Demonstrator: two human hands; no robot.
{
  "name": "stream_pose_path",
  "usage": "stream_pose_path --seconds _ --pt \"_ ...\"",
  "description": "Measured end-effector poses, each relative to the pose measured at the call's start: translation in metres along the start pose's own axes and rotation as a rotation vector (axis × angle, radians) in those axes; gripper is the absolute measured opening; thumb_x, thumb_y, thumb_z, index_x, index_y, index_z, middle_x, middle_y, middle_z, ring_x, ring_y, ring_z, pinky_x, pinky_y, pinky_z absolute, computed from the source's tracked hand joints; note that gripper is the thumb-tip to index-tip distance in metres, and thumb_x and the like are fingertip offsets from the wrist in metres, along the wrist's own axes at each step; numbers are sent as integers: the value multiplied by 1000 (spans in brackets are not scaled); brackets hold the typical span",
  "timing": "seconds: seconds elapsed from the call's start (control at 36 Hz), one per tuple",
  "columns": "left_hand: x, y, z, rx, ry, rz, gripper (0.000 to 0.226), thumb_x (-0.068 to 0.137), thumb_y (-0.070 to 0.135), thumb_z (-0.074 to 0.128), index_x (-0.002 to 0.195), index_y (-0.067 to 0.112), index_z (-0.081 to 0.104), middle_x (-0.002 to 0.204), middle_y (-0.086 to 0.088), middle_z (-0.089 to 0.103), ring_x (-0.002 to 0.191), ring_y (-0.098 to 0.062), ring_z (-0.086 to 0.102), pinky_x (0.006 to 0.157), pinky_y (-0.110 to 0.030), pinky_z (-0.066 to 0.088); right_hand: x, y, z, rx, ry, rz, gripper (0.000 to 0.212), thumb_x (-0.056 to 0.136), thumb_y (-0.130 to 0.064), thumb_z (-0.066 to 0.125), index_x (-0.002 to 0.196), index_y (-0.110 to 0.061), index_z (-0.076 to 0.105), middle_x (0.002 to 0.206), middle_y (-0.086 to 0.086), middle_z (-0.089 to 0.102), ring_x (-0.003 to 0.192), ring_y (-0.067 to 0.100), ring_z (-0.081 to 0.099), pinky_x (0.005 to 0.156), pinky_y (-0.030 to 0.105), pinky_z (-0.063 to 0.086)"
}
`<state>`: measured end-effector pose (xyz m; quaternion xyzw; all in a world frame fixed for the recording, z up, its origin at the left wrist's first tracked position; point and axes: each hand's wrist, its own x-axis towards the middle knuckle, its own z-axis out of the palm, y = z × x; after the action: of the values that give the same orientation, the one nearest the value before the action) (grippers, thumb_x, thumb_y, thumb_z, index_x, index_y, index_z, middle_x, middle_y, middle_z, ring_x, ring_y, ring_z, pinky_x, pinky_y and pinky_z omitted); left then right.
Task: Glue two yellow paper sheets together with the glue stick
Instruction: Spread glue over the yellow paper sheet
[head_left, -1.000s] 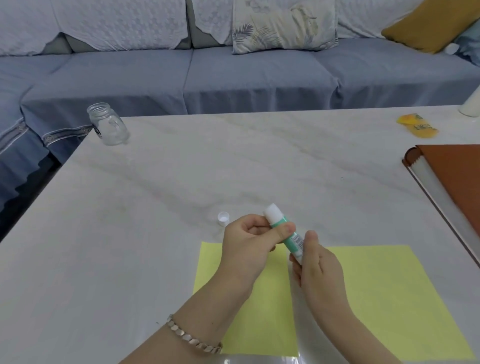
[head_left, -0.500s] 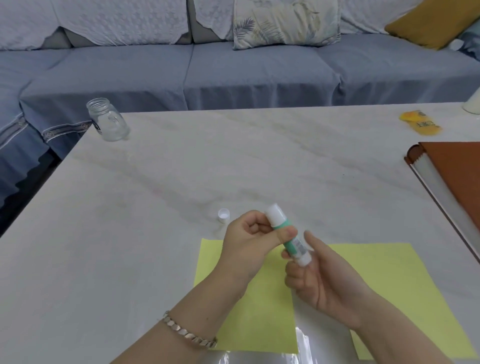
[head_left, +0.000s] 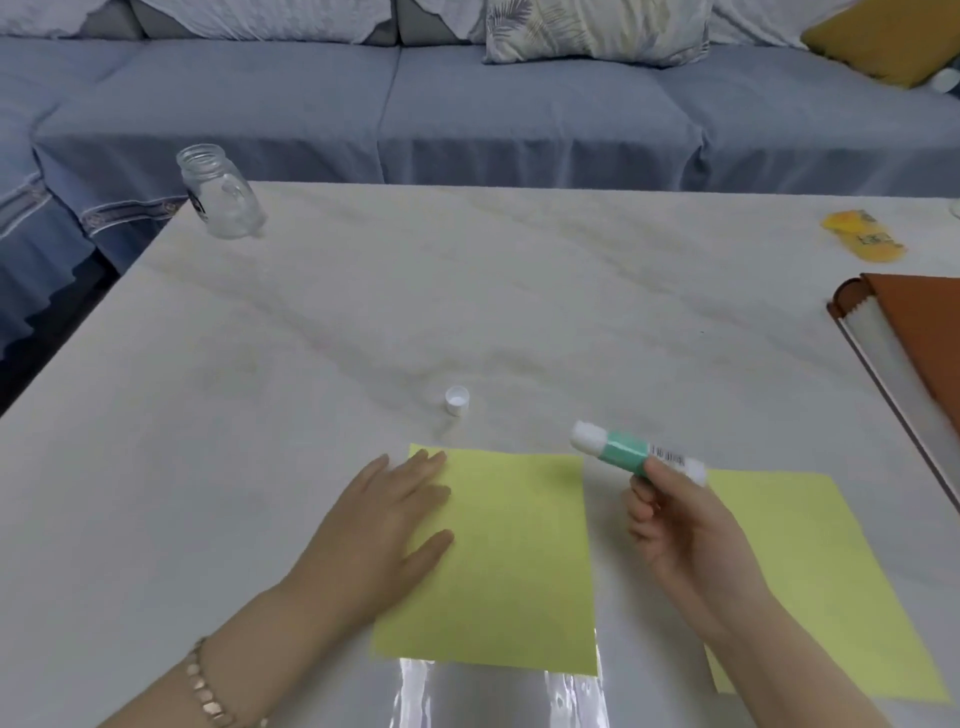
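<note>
Pale marble tabletop (head_left: 519, 291): left yellow paper sheet (head_left: 514, 566) and right yellow paper sheet (head_left: 815, 571) flat near the front edge, a narrow bare strip between them; small white cap (head_left: 457, 400) just beyond the left sheet, open marble behind. Left hand (head_left: 395, 530) lies flat, fingers straight, over that sheet's left edge. Right hand (head_left: 675, 530), raised over the strip, pinches the uncapped green-and-white glue stick (head_left: 621, 452), tip pointing left

Left hand (head_left: 395, 525) lies flat, palm down; right hand (head_left: 675, 525) is raised, fingers (head_left: 645, 493) curled, pinching.

A pale marble table (head_left: 467, 291) stands before a blue-grey sofa (head_left: 519, 114) bearing a leaf-print cushion (head_left: 597, 26) and a mustard cushion (head_left: 883, 41)
</note>
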<state>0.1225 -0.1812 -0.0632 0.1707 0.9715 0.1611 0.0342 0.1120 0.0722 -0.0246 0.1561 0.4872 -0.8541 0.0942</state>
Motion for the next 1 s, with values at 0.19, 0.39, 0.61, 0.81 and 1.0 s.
stream_pose_path --seconds 0.19,0.39,0.61,0.81,1.0 --pt "-13 -5 21 158 -100 63 67 90 60 13 132 19 46 141 -2 45 130 -18 40 104 -38 19 7 4 -14 -198 28 -133 55 38 -57 83 80 -28 61 69 -10 63 57 6 58 45 14 42" --pt "0 28 46 101 -29 79 67 89 61 10 131 21 43 138 -5 50 129 -19 30 100 -46 21 3 11 -13 -245 98 -118 14 82 -29 57 91 -18 53 75 -4 72 54 10 62 48 17 50" --pt "11 26 49 2 97 130 58 84 53 39 132 22 41 139 0 48 128 -17 43 105 -41 21 13 11 -22 -375 129 -166 13 84 -5 57 82 -17 56 52 -9 61 52 7 55 53 16 48" --pt "10 16 53 -26 114 83 63 80 58 42 127 18 53 140 0 46 133 -13 30 109 -37 16 32 16 -4 -526 101 -287 6 87 -15 56 83 -11 54 56 -7 58 51 10 52 53 19 46" --pt "12 15 56 -69 169 76 64 77 59 47 123 16 56 138 1 48 132 -11 33 108 -39 21 53 33 37 -858 57 -381 16 81 -27 65 79 -18 51 68 13 62 57 18 59 61 34 48"
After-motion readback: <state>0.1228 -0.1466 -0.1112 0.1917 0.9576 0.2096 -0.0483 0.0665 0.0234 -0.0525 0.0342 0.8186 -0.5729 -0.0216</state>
